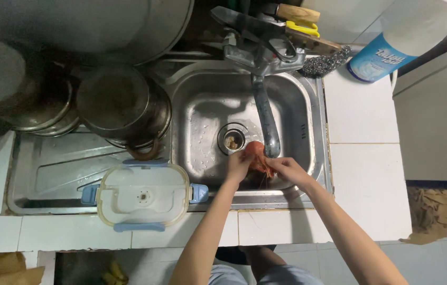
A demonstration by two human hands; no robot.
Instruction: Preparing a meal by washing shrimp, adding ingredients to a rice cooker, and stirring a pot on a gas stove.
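Left hand point(238, 166) and right hand point(288, 169), fingers curled, both hold a reddish-orange shrimp-like piece of seafood point(258, 156) under the grey metal tap spout point(266, 119) in the stainless steel sink basin point(202, 105) at frame centre, clear blue-clipped plastic lid point(144, 196) lower left.

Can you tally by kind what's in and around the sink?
Pots: 3
Lidded container: 1
Orange-red shrimp-like item, in both hands (left, right): 1
Steel scourer: 1
Bottle: 1
Total: 7
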